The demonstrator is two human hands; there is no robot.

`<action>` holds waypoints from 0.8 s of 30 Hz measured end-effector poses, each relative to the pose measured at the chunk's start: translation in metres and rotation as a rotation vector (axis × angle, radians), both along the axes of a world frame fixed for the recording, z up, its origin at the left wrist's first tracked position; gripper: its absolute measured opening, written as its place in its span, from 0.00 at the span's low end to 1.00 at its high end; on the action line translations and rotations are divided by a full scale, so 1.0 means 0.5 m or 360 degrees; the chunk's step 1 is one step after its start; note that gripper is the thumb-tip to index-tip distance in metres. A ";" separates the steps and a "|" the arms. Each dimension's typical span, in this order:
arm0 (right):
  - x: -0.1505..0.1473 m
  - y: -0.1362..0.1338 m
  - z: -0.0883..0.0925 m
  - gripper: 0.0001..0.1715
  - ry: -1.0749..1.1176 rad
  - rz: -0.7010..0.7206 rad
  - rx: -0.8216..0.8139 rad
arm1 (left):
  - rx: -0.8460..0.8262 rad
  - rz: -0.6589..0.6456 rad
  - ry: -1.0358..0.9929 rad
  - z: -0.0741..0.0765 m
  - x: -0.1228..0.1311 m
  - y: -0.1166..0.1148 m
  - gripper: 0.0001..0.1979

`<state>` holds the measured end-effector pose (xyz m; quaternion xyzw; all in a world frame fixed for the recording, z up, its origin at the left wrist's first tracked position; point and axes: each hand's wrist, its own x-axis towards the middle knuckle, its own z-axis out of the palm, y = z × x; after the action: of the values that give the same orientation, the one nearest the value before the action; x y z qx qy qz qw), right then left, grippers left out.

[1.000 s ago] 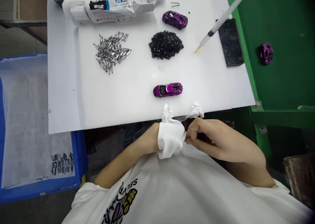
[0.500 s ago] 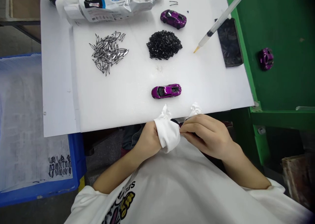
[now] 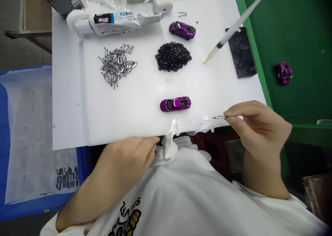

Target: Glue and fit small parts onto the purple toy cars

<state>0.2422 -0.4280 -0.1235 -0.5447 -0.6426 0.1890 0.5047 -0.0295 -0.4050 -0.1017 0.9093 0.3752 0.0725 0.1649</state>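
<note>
Between thumb and fingertips, my right hand (image 3: 259,125) pinches a thin dark-rimmed clear piece (image 3: 219,117) above the board's front right edge. My left hand (image 3: 129,156) is closed at the front edge, its fingertips by a white cloth (image 3: 169,147); what they hold, if anything, is hidden. A purple toy car (image 3: 175,104) lies on the white board (image 3: 124,115), in front of a pile of small black parts (image 3: 173,56). To the left is a heap of clear dark-rimmed pieces (image 3: 116,65). Another purple car (image 3: 182,30) sits behind the black pile.
A syringe (image 3: 233,28) rests partly over a dark phone (image 3: 242,52) at right. A third purple car (image 3: 284,73) is on the green surface. A tube (image 3: 116,23) and a white case (image 3: 163,2) lie at the back; a blue tray (image 3: 3,125) is at left.
My hands have parted: the right moved right and now shows a thin piece in its pinch, while the left moved left, off the white cloth it was in. The view has shifted slightly.
</note>
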 end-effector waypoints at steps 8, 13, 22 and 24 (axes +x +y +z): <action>-0.064 0.080 -0.011 0.04 0.0535 0.0440 -0.0637 | 0.0132 0.0147 -0.0215 -0.040 0.075 0.130 0.10; -0.069 0.116 -0.015 0.06 0.0608 0.0406 -0.0807 | -0.0201 0.0269 -0.0345 -0.029 0.066 0.135 0.13; -0.078 0.137 -0.010 0.08 0.0647 0.0332 -0.0899 | -0.0032 0.0513 -0.0887 -0.029 0.107 0.123 0.05; -0.078 0.137 -0.010 0.07 0.0627 0.0325 -0.0899 | -0.0072 0.0555 -0.0943 -0.032 0.113 0.123 0.04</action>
<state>0.2035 -0.3596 -0.1286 -0.5488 -0.5063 0.5101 0.4270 0.0271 -0.3433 -0.1176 0.7670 0.4623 0.3523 0.2718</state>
